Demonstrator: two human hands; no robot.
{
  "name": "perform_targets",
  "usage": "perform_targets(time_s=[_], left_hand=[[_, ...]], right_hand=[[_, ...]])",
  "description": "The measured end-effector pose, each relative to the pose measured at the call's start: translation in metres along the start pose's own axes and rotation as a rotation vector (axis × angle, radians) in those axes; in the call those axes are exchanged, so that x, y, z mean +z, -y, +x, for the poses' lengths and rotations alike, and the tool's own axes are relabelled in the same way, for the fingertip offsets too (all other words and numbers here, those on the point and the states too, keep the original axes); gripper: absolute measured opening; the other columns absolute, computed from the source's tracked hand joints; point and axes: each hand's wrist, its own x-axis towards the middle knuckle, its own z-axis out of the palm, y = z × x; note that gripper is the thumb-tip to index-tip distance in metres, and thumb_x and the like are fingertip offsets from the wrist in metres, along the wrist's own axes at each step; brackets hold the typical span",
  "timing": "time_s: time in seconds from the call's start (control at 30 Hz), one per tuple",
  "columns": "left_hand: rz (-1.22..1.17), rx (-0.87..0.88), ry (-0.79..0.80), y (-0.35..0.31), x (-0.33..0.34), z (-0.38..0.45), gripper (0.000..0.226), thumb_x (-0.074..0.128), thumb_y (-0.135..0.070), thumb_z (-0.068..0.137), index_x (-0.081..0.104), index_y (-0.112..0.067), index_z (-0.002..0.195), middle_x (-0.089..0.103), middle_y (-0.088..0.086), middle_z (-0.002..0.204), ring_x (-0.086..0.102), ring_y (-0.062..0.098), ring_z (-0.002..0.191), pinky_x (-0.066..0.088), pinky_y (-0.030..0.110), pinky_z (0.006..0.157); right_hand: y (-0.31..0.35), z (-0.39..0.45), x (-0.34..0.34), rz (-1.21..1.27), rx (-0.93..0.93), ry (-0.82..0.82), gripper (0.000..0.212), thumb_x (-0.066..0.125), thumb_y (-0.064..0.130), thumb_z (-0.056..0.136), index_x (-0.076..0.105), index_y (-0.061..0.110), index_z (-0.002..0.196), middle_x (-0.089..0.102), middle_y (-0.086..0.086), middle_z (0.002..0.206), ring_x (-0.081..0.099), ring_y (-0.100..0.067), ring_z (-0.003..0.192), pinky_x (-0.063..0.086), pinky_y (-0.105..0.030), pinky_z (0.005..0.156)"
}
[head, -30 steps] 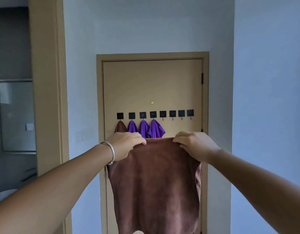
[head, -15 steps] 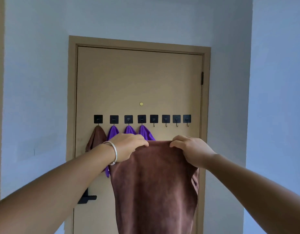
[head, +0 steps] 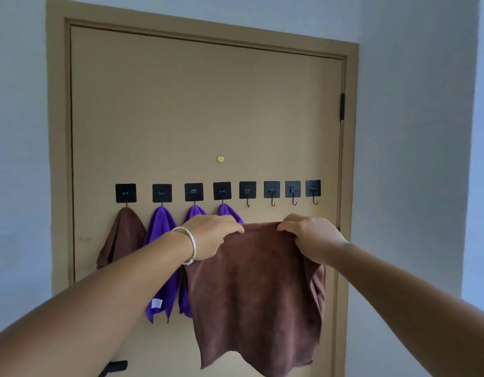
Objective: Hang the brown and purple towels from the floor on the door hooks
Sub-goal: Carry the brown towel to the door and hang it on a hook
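A brown towel [head: 258, 289] hangs spread out in front of the tan door [head: 181, 110]. My left hand [head: 212, 235] pinches its top left edge and my right hand [head: 311, 238] pinches its top right edge, both just below the row of black hooks [head: 247, 190]. The leftmost hook carries another brown towel [head: 121, 235]. The three hooks after it carry purple towels [head: 160, 227], partly hidden behind my left arm and the held towel. Several hooks on the right hang bare [head: 293, 190].
A black door handle [head: 114, 367] sticks out at the lower left of the door. A small brass peephole [head: 220, 158] sits above the hooks. Pale blue walls [head: 414, 159] flank the door, and a corner juts out on the right.
The door and hooks have grown larger in view as I came closer. Both hands keep the brown towel stretched between them, now close under the hook row.
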Motion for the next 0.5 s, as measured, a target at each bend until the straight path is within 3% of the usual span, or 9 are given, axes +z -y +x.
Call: perform_targets(time_s=[0.23, 0.4, 0.5], left_hand=[[-0.005, -0.084, -0.024, 0.048, 0.043, 0.073, 0.051, 0.045, -0.008, 0.091, 0.045, -0.038, 0.133, 0.047, -0.016, 0.132, 0.053, 0.012, 0.107, 0.035, 0.023, 0.079], [-0.020, -0.203, -0.094, 0.070, 0.064, 0.133, 0.057, 0.038, -0.004, 0.082, 0.049, -0.042, 0.124, 0.050, -0.016, 0.124, 0.055, 0.017, 0.103, 0.043, 0.032, 0.085], [-0.014, -0.244, -0.087, 0.085, 0.078, 0.165, 0.056, 0.038, -0.007, 0.082, 0.049, -0.045, 0.123, 0.051, -0.015, 0.123, 0.056, 0.020, 0.102, 0.044, 0.034, 0.086]], right_hand=[[-0.049, 0.080, 0.057, 0.006, 0.021, -0.048, 0.051, 0.042, -0.001, 0.088, 0.055, 0.033, 0.124, 0.053, 0.009, 0.126, 0.058, -0.021, 0.100, 0.048, -0.028, 0.078], [-0.086, 0.142, 0.101, 0.020, 0.011, -0.123, 0.048, 0.042, 0.001, 0.087, 0.056, 0.032, 0.121, 0.053, 0.007, 0.120, 0.059, -0.022, 0.090, 0.041, -0.028, 0.063], [-0.105, 0.176, 0.128, 0.042, 0.004, -0.166, 0.048, 0.042, 0.002, 0.085, 0.056, 0.029, 0.121, 0.053, 0.005, 0.119, 0.060, -0.026, 0.090, 0.047, -0.032, 0.064]])
